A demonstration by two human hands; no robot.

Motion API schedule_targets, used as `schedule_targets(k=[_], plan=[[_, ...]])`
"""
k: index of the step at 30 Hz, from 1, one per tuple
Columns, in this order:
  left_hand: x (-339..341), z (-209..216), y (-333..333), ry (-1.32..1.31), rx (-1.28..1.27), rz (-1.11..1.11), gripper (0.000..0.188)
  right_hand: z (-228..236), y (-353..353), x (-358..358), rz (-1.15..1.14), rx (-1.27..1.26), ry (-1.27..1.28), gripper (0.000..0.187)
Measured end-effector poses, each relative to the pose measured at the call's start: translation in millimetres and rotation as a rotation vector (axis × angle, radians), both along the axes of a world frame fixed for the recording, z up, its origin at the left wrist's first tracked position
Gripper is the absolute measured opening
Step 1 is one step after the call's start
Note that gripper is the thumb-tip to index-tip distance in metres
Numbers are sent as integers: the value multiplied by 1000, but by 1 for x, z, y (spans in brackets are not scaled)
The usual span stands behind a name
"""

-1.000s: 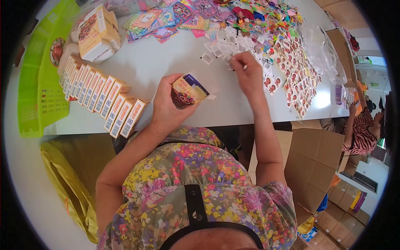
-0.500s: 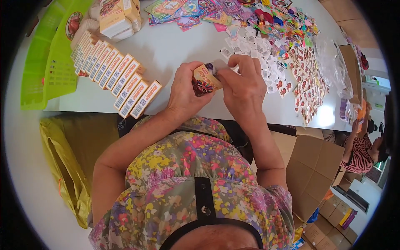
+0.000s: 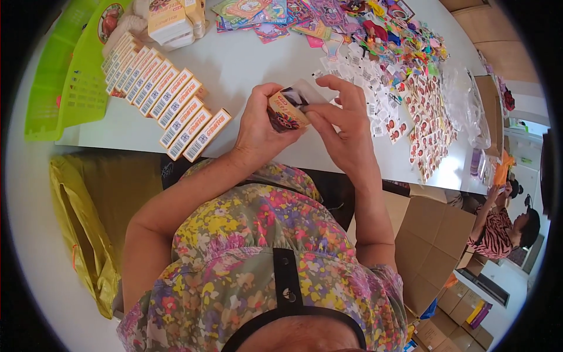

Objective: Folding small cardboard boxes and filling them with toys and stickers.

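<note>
Above the near edge of the table, my left hand point(image 3: 258, 120) wraps round a small printed cardboard box point(image 3: 285, 115) in cream and dark colours. The top of the box stands open, with a pale flap point(image 3: 311, 92) raised and something dark and purple inside that is partly hidden. Thumb and forefinger of my right hand point(image 3: 346, 123) pinch the right edge of the box by its opening, while the other fingers are bent above the flap. To the left, a slanting row of several similar boxes point(image 3: 182, 120) lies with white and orange sides up.
A green plastic basket point(image 3: 44, 82) stands left, near stacked cartons point(image 3: 171, 23). Colourful cards point(image 3: 275, 14), small trinkets point(image 3: 393, 35), white packets point(image 3: 360, 67) and printed pieces point(image 3: 431, 129) spread across the table. Cardboard boxes point(image 3: 437, 246) flank my right side; another person point(image 3: 504, 229) is farther right.
My right hand has shifted slightly down and left at the box opening. The pale flap and dark inside now show more, and the box is turned a little.
</note>
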State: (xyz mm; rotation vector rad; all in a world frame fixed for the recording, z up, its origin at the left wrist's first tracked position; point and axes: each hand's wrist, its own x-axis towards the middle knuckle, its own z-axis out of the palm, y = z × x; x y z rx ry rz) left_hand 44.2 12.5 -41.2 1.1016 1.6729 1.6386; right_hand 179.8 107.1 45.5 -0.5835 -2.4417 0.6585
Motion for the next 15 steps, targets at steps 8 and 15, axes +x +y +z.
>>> schedule_targets(k=[8,15], plan=[[2,-3,0,26,-25,-30,77,1,-6,-7,6,169,-90,27],[5,7,-2,-60,17,-10,84,-24,-12,6,-64,-150,263,46]])
